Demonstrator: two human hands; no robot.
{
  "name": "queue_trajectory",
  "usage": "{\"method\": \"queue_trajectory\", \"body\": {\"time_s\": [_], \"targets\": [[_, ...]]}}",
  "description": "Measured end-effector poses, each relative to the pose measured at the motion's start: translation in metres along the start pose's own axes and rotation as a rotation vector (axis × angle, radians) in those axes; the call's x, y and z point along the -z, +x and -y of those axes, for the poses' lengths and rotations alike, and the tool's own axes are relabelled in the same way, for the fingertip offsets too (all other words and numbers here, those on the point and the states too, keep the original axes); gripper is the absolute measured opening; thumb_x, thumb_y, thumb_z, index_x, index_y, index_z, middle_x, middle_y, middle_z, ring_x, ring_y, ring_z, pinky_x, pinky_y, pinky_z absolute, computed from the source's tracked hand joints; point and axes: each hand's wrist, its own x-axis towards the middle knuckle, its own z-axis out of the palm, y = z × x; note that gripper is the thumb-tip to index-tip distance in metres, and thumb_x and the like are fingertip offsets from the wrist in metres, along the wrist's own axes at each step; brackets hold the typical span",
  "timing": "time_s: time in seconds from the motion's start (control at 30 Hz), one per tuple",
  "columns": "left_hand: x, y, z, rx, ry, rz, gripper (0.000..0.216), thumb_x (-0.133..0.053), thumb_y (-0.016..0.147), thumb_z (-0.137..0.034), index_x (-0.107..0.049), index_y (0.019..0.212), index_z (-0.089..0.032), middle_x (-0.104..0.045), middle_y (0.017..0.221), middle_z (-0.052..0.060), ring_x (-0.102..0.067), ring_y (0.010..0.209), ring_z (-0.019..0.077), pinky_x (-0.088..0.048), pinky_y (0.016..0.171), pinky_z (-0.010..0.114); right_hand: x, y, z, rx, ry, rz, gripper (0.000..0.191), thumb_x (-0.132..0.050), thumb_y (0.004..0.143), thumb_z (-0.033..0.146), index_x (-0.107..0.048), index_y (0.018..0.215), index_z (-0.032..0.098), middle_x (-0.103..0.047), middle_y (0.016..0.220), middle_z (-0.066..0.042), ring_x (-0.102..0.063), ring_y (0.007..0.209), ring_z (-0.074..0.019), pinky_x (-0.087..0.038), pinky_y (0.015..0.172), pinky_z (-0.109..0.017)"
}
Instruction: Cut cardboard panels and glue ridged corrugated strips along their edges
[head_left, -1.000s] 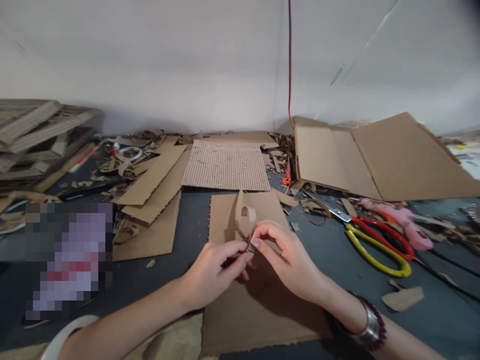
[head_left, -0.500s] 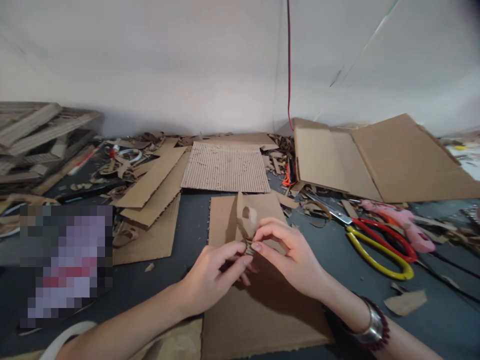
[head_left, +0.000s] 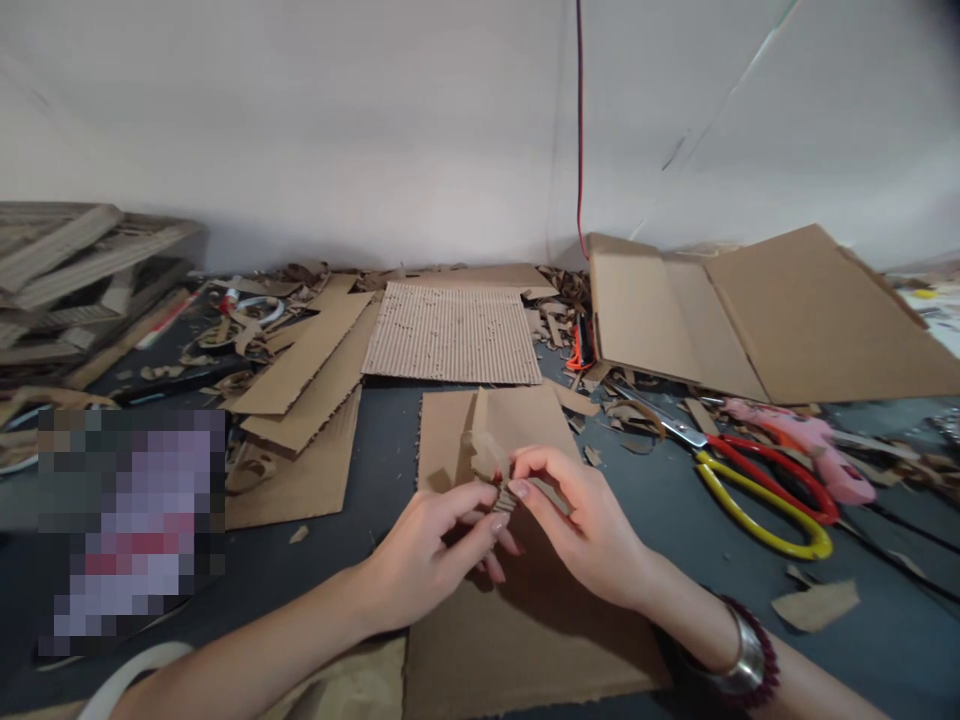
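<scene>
With your left hand and right hand both pinching the cardboard strip above the near cardboard sheet, you could tear it by tugging unevenly, or drop it through a slack grip.

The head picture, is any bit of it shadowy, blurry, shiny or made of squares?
In the head view, shadow darkens the cardboard sheet under the left hand and right hand; in the head view, the stacked strips at far left look soft; in the head view, the silver bracelet shines; in the head view, coloured squares hide something I can't make out.
</scene>
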Motion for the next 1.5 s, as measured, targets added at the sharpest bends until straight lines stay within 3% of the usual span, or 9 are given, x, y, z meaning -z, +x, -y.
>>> {"method": "queue_trajectory", "body": {"time_s": [0.6,1.0,1.2,1.4,1.5], "targets": [[-0.0010,-0.0005,-0.0021,-0.026,-0.011,0.029,0.022,-0.038,0.088,-0.030,-0.052,0.079,-0.014,-0.067,0.078,0.005,-0.064,0.058,0.0111,-0.054,0.054,0.021,-0.0010,-0.0021,-0.0005,-0.145,0.176,0.013,0.016,-0.038,0.088,0.032,-0.044,0.079,0.020,-0.057,0.076,-0.003,-0.053,0.063,-0.0112,-0.044,0.056,-0.022],[0.0007,-0.0029,-0.0026,-0.051,0.013,0.032,0.019,-0.039,0.088,-0.028,-0.052,0.082,-0.015,-0.068,0.081,0.005,-0.065,0.063,0.0117,-0.053,0.056,0.020,-0.0047,-0.0002,0.0010,-0.192,0.210,0.000,0.019,-0.038,0.087,0.035,-0.042,0.076,0.021,-0.045,0.061,0.003,-0.044,0.053,-0.0094,-0.039,0.047,-0.020],[0.0043,-0.0021,-0.0040,-0.168,0.167,0.028,0.020,-0.037,0.088,-0.023,-0.054,0.080,-0.015,-0.065,0.078,0.004,-0.062,0.072,0.0120,-0.048,0.067,0.020,-0.0035,-0.0002,0.0012,-0.206,0.300,-0.006,0.018,-0.038,0.087,0.036,-0.043,0.077,0.021,-0.051,0.067,0.001,-0.049,0.054,-0.0093,-0.045,0.050,-0.021],[0.0047,-0.0006,-0.0011,-0.209,0.210,-0.112,0.019,-0.044,0.084,-0.027,-0.058,0.081,-0.015,-0.064,0.074,0.004,-0.059,0.069,0.0144,-0.047,0.065,0.023,-0.0003,0.0029,0.0002,-0.061,0.367,-0.039,0.011,-0.053,0.081,0.029,-0.053,0.088,0.021,-0.060,0.084,-0.002,-0.060,0.078,-0.0123,-0.051,0.071,-0.025],[0.0046,-0.0005,0.0002,-0.223,0.219,-0.130,0.020,-0.051,0.080,-0.032,-0.060,0.076,-0.014,-0.063,0.070,0.004,-0.058,0.066,0.0143,-0.046,0.062,0.023,-0.0010,0.0044,-0.0017,-0.027,0.327,-0.058,0.006,-0.056,0.079,0.025,-0.058,0.083,0.021,-0.062,0.086,-0.002,-0.060,0.081,-0.0123,-0.051,0.074,-0.025]]}}
